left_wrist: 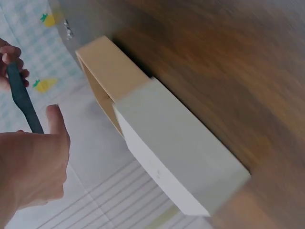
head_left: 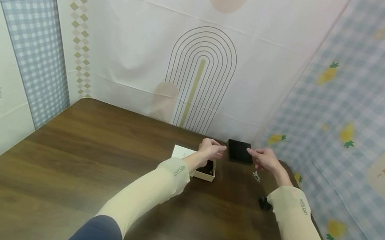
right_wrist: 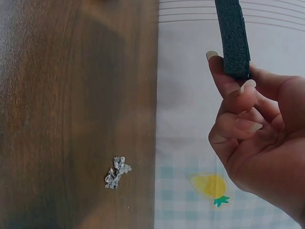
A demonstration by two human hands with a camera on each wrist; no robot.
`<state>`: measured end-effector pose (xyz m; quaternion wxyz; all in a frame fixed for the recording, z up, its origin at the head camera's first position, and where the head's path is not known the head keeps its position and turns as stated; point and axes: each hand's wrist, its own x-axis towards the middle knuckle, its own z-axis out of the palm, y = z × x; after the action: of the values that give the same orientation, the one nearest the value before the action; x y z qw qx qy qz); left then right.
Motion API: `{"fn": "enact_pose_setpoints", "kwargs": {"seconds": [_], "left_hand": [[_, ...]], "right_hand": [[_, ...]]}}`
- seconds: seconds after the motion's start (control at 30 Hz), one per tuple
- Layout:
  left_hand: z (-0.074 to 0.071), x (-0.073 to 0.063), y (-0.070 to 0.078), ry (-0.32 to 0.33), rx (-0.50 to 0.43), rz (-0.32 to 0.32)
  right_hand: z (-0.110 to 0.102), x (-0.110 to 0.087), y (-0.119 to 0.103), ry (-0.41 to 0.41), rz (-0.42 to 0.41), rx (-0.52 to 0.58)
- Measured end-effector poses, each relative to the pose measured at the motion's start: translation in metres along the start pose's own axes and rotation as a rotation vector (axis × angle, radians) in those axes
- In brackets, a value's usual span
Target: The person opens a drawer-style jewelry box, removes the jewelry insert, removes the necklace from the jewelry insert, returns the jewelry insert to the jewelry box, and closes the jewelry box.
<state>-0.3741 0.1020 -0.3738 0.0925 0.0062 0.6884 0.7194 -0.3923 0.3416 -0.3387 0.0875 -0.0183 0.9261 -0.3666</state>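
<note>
My right hand pinches one edge of a flat black foam pad between thumb and fingers, holding it above the table; its porous side shows in the right wrist view. At the pad's opposite edge is my left hand, with its thumb raised apart in the left wrist view; a small gap shows in the head view. Below my left hand lies a small box: a white sleeve with a tan drawer partly slid out. Something black lies inside the drawer, partly hidden by my left forearm.
A small silvery ornament lies on the brown wooden table below my right hand. Close to the right sleeve sits a small black object, its kind unclear. Printed cloth hangs behind the table and along its right side.
</note>
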Motion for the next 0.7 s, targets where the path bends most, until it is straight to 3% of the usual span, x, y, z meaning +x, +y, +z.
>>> {"fn": "enact_pose_setpoints", "kwargs": {"seconds": [0.2, 0.33, 0.47, 0.7], "left_hand": [[-0.024, 0.001, -0.003, -0.032, 0.306, 0.144], [-0.049, 0.003, -0.008, -0.125, 0.552, 0.230], [-0.072, 0.004, -0.016, -0.212, 0.788, 0.261], [-0.097, 0.005, -0.023, -0.277, 1.202, 0.294]], "right_hand": [[-0.006, -0.003, 0.005, 0.032, 0.006, 0.047], [-0.009, -0.005, 0.006, 0.038, -0.010, 0.043], [-0.013, -0.008, 0.010, 0.042, -0.005, 0.050], [-0.016, -0.013, 0.013, 0.054, 0.007, 0.068]]}}
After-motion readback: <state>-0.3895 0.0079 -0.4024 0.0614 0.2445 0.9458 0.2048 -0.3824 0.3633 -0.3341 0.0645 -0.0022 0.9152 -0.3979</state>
